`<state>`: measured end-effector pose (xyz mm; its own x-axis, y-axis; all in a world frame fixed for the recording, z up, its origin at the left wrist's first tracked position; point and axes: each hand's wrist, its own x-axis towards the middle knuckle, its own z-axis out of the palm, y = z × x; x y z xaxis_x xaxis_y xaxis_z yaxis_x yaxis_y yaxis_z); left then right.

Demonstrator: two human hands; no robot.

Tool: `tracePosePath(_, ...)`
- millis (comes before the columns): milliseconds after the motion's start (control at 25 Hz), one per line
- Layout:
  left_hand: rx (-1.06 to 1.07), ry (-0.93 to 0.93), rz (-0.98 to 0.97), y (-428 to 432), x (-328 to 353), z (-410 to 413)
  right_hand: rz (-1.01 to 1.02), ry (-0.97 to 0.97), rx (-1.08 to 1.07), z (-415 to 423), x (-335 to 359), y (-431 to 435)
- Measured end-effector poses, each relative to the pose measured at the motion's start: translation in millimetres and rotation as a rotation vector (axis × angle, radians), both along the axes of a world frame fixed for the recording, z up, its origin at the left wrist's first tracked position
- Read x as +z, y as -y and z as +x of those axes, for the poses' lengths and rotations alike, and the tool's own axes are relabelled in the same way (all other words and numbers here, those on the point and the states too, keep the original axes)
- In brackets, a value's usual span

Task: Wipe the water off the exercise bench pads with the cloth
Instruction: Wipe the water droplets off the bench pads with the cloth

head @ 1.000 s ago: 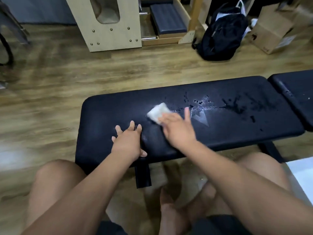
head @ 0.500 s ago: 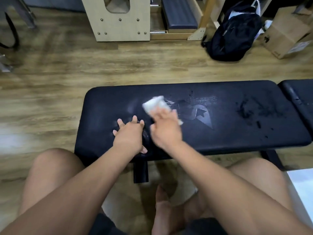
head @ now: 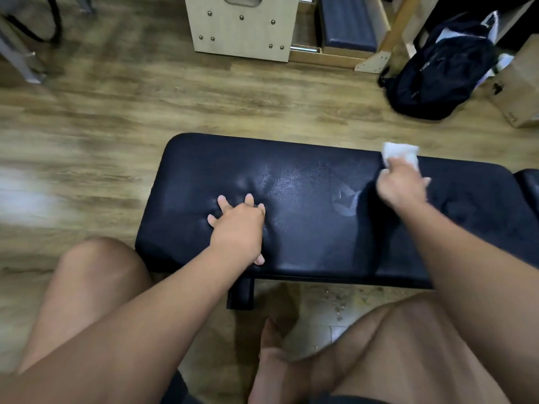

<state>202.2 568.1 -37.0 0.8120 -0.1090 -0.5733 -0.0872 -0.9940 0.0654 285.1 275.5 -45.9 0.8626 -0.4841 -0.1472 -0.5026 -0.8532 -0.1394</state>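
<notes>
A black padded bench pad (head: pixel 306 240) lies across the middle of the view, with a damp sheen near its centre and a faint logo to the right. My left hand (head: pixel 237 225) presses flat on the pad's left part, fingers spread, denting the padding. My right hand (head: pixel 401 185) holds a small white cloth (head: pixel 399 154) against the pad's far edge on the right side. A second black pad (head: pixel 529 185) shows at the right border.
Wooden floor surrounds the bench. A pale wooden frame (head: pixel 242 24) with a dark cushion stands at the back. A black backpack (head: pixel 440 71) and a cardboard box (head: pixel 519 86) sit at the back right. My bare knees and a foot are below the bench.
My right hand has swept the cloth from the pad's centre to its far right edge. The wet patch at the centre looks thinner. My left hand stays pressed on the pad.
</notes>
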Motion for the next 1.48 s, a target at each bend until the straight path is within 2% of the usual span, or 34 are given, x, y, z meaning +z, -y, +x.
tracePosePath(80, -0.021, 0.01, 0.011, 1, 2, 2, 0.003, 0.037, 0.202, -8, -9, -68)
tracePosePath(200, -0.016, 0.045, -0.02, -4, 2, -2, 0.062, 0.008, 0.726, -30, -16, -174)
tracePosePath(280, -0.027, 0.062, -0.058, -9, -1, -6, 0.089, -0.031, 0.95, -35, -13, -180)
tracePosePath(320, -0.04, 0.058, -0.058, -11, -2, -7, 0.085, -0.029, 0.956, -31, -9, -162)
tracePosePath(400, -0.049, 0.041, -0.041, -11, -2, -6, 0.018, -0.012, 0.785, -15, -8, -105)
tracePosePath(520, -0.048, 0.026, -0.033, -7, -1, -5, -0.019, -0.08, 0.266, 12, 6, -8)
tracePosePath(600, -0.042, 0.028, -0.017, -4, -1, -3, 0.013, -0.132, 0.066, 14, 15, 12)
tracePosePath(720, -0.038, 0.027, 0.007, -1, -1, 0, 0.04, -0.033, 0.161, -14, 2, -40)
tracePosePath(880, -0.047, 0.04, -0.027, -5, 0, -1, 0.035, 0.066, 0.597, -110, -25, -165)
tracePosePath(960, -0.054, 0.056, -0.057, -9, -2, -5, 0.081, 0.063, 0.72, -145, -24, -175)
tracePosePath(1040, -0.064, 0.06, -0.056, -13, -6, -10, 0.003, 0.064, 0.775, -152, -20, -132)
tracePosePath(1080, -0.056, 0.067, -0.062, -14, -7, -12, -0.037, 0.047, 0.733, -152, -19, -102)
tracePosePath(1200, -0.044, 0.086, -0.084, -15, -7, -15, -0.089, -0.035, 0.373, -154, -12, -8)
tracePosePath(1280, -0.053, 0.089, -0.065, -13, -5, -16, -0.075, -0.015, 0.196, -161, -7, 23)
tracePosePath(1400, -0.043, 0.084, -0.058, -11, -3, -16, -0.04, 0.122, 0.102, -161, -8, -14)
tracePosePath(1480, -0.029, 0.082, -0.06, -9, -4, -14, -0.043, 0.15, 0.252, -173, -11, -86)
